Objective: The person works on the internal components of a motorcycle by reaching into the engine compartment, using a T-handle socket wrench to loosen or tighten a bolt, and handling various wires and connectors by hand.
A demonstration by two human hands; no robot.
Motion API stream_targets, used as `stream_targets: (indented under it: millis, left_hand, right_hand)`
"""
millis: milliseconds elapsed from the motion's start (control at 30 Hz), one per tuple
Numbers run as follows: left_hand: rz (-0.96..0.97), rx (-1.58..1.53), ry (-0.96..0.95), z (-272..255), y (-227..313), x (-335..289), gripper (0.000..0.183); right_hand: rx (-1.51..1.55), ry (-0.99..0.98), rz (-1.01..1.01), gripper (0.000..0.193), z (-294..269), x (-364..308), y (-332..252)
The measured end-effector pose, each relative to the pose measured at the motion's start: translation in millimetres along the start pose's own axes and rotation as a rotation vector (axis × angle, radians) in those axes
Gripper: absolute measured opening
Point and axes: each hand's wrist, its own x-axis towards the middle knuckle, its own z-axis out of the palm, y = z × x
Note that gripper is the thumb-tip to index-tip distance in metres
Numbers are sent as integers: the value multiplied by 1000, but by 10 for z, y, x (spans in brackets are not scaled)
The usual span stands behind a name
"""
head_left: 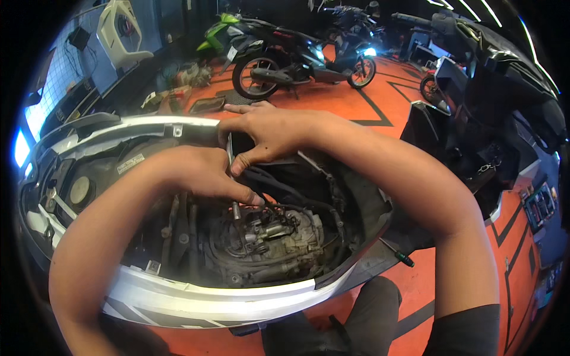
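Both my hands are inside the open body of a white scooter (208, 302), above its exposed engine (267, 237). My left hand (205, 172) is bent inward over the engine bay, its thumb stretched toward the engine and its other fingers closed out of sight. From the right, my right hand (264, 133) reaches across to the far body rail, one finger sticking out. Its thumb and curled forefinger close around a thin metal rod (230, 145), which runs down behind my left hand. Below, a small metal cylinder (237, 212) stands by the engine; whether it joins the rod is hidden.
A green-handled screwdriver (405, 258) sticks out from the scooter's right side. Parked behind is a black motorcycle (285, 56), beside a white chair (119, 35). Dark scooter bodywork (487, 107) rises at the right, near a tray of tools (540, 204) on the orange floor.
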Motion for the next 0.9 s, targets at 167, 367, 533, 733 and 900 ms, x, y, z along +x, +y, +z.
stream_targets:
  millis: [167, 367, 533, 733, 900]
  left_hand:
    - [-63, 195, -1, -88, -55, 61, 61]
    - [78, 289, -70, -151, -201, 122, 61]
    - [126, 312, -1, -151, -220, 142, 63]
    - [-74, 59, 382, 242, -155, 233, 40]
    - [-14, -59, 658, 500, -165, 326, 33]
  right_hand:
    - [-134, 85, -13, 88, -34, 70, -21]
    - [-436, 149, 77, 72, -95, 22, -270]
    - [-340, 85, 135, 68, -99, 60, -290]
    - [-119, 93, 164, 54, -6, 104, -170]
    - [-228, 131, 154, 56, 74, 111, -134]
